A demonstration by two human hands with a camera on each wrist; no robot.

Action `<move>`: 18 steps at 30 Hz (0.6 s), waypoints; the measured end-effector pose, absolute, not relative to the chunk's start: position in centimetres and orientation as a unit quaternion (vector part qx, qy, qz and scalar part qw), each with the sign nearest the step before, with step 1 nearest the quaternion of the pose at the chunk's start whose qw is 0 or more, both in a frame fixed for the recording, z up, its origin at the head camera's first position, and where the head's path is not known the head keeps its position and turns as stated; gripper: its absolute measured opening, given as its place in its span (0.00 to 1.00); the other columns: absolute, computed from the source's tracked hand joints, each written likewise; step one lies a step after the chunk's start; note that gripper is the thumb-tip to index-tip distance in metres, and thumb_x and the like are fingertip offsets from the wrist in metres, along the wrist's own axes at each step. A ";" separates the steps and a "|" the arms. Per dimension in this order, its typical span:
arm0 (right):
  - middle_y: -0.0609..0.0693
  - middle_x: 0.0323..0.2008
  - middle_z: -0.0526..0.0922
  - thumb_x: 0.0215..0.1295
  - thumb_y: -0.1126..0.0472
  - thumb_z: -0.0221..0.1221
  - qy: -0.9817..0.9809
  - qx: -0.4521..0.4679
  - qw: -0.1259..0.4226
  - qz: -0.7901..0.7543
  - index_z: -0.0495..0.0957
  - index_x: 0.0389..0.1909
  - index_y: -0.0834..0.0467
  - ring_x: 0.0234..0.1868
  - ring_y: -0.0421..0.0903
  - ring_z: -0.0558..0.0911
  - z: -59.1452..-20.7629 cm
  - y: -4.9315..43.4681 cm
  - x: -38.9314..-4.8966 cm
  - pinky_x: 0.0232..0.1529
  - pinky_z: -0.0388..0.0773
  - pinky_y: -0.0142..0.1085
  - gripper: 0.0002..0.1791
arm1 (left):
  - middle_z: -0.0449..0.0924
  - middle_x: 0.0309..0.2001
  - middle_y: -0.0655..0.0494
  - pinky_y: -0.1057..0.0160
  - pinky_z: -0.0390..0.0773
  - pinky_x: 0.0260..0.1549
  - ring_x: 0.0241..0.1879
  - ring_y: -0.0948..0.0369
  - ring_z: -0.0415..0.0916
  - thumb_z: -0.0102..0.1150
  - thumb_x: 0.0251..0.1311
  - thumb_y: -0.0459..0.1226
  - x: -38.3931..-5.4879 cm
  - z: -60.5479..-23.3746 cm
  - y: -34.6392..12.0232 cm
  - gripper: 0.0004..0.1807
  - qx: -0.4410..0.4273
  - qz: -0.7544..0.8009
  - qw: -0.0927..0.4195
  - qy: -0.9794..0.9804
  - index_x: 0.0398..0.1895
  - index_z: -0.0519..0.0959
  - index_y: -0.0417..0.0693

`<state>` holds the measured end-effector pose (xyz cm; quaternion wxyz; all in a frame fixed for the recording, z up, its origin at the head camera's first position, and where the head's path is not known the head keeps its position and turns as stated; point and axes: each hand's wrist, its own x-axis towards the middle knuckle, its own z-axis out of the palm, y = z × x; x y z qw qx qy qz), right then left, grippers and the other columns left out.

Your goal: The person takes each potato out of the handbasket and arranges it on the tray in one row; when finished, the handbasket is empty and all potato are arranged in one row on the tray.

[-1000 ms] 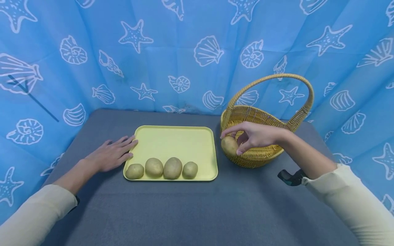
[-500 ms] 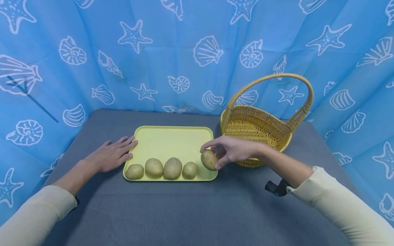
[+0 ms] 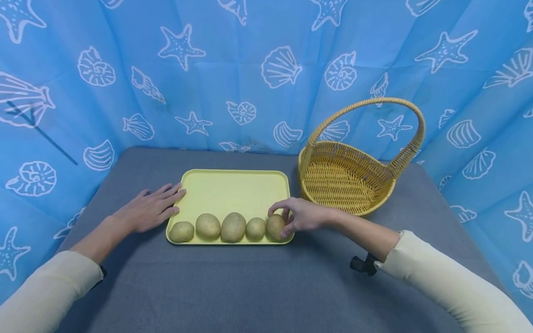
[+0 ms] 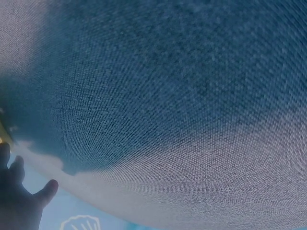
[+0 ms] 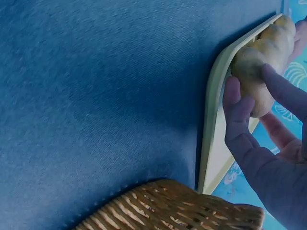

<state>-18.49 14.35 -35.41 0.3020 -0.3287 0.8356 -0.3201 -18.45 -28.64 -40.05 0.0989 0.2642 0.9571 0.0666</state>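
My right hand (image 3: 301, 214) holds a potato (image 3: 275, 227) between thumb and fingers at the near right corner of the yellow tray (image 3: 233, 189). In the right wrist view the thumb and fingers curve about this potato (image 5: 252, 79), which sits low at the tray's rim. Several other potatoes (image 3: 233, 227) lie in a row to its left along the near edge. My left hand (image 3: 146, 210) lies flat with spread fingers, its fingertips on the tray's left rim. Only part of the left hand (image 4: 21, 196) shows in the left wrist view.
A wicker basket (image 3: 341, 182) with a tall arched handle stands right of the tray, behind the right forearm; no potatoes show inside. Grey cloth (image 3: 233, 291) covers the table. A blue curtain (image 3: 250, 69) with shell and starfish prints hangs behind.
My right hand has carried the potato left from beside the basket, over the tray's right edge, and down to the right end of the row. The left hand stays in place.
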 end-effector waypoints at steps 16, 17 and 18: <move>0.54 0.42 0.84 0.70 0.59 0.61 0.818 -0.347 0.336 -0.313 0.62 0.71 0.68 0.42 0.47 0.85 -34.9 15.8 -18.4 0.42 0.81 0.38 0.34 | 0.50 0.78 0.44 0.27 0.53 0.61 0.75 0.41 0.48 0.39 0.78 0.53 -18.4 -39.9 -28.5 0.33 0.264 0.059 0.097 0.958 0.79 0.55 0.48; 0.54 0.43 0.84 0.70 0.58 0.61 0.819 -0.344 0.334 -0.314 0.61 0.72 0.67 0.43 0.47 0.84 -34.5 16.1 -18.3 0.44 0.80 0.39 0.34 | 0.50 0.78 0.44 0.27 0.53 0.61 0.75 0.41 0.48 0.39 0.78 0.53 -18.4 -39.9 -28.5 0.33 0.263 0.059 0.097 0.958 0.79 0.55 0.48; 0.53 0.44 0.83 0.70 0.57 0.61 0.822 -0.342 0.330 -0.313 0.61 0.72 0.66 0.44 0.47 0.83 -34.1 16.4 -18.1 0.46 0.79 0.40 0.35 | 0.50 0.78 0.44 0.27 0.53 0.62 0.75 0.41 0.48 0.39 0.78 0.53 -18.4 -39.9 -28.6 0.33 0.263 0.059 0.098 0.958 0.79 0.55 0.48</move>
